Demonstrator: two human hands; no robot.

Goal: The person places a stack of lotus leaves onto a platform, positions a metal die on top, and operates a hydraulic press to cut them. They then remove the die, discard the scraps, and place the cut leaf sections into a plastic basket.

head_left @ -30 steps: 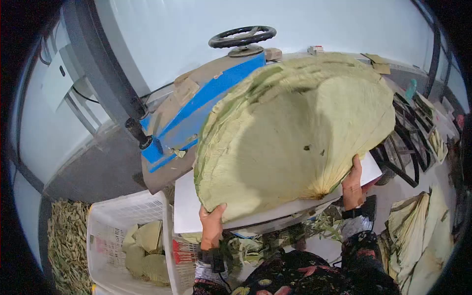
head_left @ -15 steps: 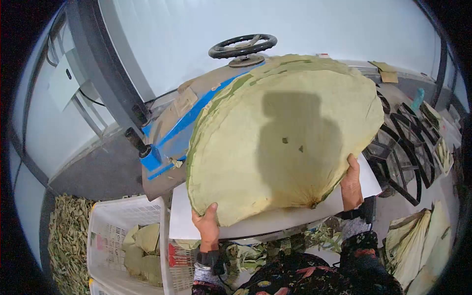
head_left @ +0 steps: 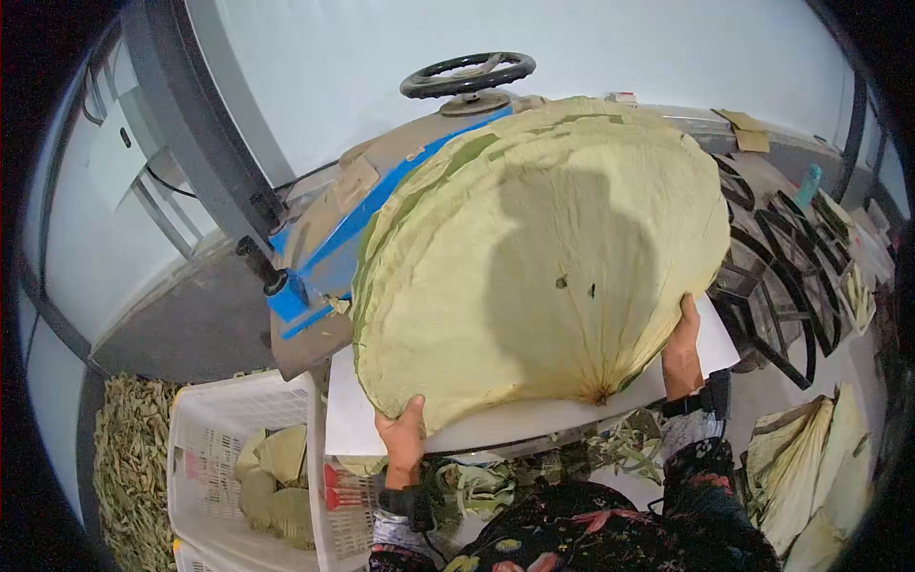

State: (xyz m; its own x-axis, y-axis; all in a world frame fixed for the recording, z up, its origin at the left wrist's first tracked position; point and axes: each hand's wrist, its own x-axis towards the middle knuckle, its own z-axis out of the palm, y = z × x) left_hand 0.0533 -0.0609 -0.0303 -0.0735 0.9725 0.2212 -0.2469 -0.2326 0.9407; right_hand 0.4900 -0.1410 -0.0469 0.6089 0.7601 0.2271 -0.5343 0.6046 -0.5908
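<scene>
A thick stack of large, pale green dried lotus leaves (head_left: 419,315) spreads out in front of me, each a rounded half-disc. On the top leaf are two small holes, veins fanning from a brown spot near its lower edge, and a dark shadow. My left hand (head_left: 401,437) grips the stack's lower left edge, thumb on top and fingers hidden beneath. At the lower right edge, my right hand (head_left: 681,351) holds it the same way. Below the leaves is a white board (head_left: 350,412), its front strip showing.
Behind stands a blue machine frame (head_left: 357,227) with a black handwheel (head_left: 467,76). A white plastic crate (head_left: 246,400) with cut leaf pieces is at lower left, beside a heap of leaf scraps (head_left: 133,458). Black metal frames (head_left: 777,296) lie right, above more folded leaves (head_left: 796,458).
The stack has tilted and shifted slightly left, and the top leaf's veins now stand out more. Both hands keep their hold on the edges.
</scene>
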